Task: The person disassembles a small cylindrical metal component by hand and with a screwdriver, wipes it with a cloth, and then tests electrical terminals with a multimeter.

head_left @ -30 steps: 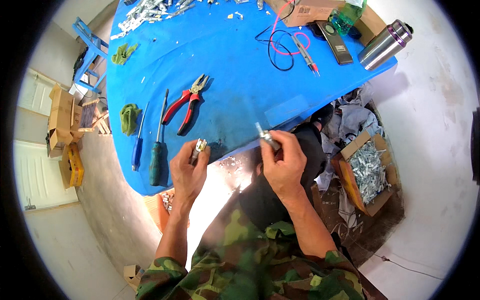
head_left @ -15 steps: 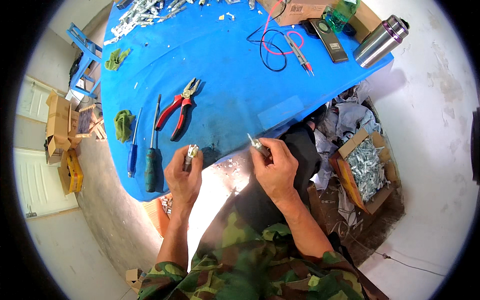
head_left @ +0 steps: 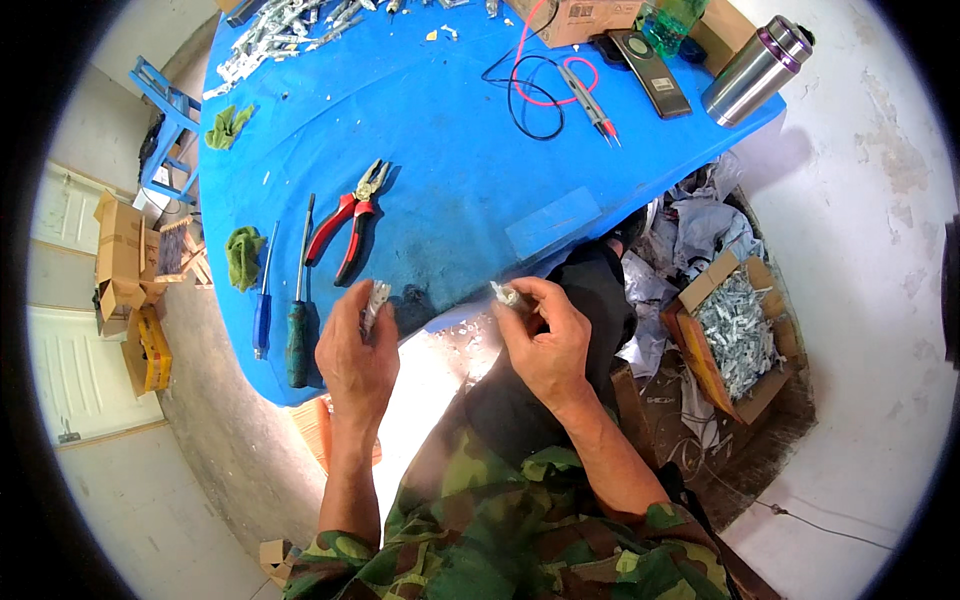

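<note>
My left hand grips a small silvery piece, its top showing above my fingers, at the near edge of the blue-covered table. My right hand pinches another small metal piece, partly hidden by my fingers. The two hands are apart. Beyond my left hand lie red-and-black pliers, a blue screwdriver, a teal screwdriver and a green cloth.
At the back are silvery pieces, another green cloth, probe leads, a phone, a steel flask and a cardboard box. A box of silvery pieces sits right, below the table; a blue chair stands left.
Both hands have shifted left, still holding their pieces. The piece in my right hand is turned, its thin tip less upright. The table's contents appear slightly shifted leftward as the view moved.
</note>
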The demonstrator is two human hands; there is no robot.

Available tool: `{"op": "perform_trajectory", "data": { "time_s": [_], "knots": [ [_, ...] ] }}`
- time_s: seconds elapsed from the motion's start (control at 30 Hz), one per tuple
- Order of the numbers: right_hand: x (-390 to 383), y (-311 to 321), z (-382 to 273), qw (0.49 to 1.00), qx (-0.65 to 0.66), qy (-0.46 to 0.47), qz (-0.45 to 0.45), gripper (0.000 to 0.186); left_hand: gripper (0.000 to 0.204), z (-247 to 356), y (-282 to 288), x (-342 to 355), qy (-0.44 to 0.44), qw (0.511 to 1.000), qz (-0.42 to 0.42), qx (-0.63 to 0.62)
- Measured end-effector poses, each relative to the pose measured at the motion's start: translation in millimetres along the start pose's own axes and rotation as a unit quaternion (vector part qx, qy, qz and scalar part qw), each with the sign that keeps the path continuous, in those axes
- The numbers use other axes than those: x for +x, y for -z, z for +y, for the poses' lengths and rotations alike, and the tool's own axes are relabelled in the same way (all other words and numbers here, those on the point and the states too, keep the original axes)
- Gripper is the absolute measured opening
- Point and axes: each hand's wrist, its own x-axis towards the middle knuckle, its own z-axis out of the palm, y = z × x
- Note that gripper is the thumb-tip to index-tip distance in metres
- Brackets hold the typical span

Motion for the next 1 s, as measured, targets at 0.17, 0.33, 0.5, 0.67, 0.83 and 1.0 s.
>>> {"op": "perform_trajectory", "data": {
  "time_s": [0.17,0.33,0.5,0.67,0.83,1.0],
  "knots": [
    [-3,2,3,0.997,0.065,-0.038,-0.011,0.026,0.029,2,4,14,-0.036,0.992,0.001,0.121],
    [-2,8,-3,0.991,0.109,-0.057,-0.045,0.026,0.029,-7,1,13,-0.061,0.988,0.017,0.139],
    [0,13,-6,0.990,0.108,-0.045,-0.081,0.027,0.028,-4,2,10,-0.088,0.985,0.031,0.148],
    [0,13,-5,0.990,0.104,-0.030,-0.090,0.027,0.025,9,-2,7,-0.119,0.990,0.028,0.074],
    [1,14,-10,0.990,0.089,-0.026,-0.102,0.028,0.026,31,-9,2,-0.079,0.995,-0.022,-0.057],
    [-2,13,-3,0.989,0.078,0.018,-0.124,0.029,0.020,53,-12,10,0.019,0.966,-0.121,-0.228]
  ]
}}
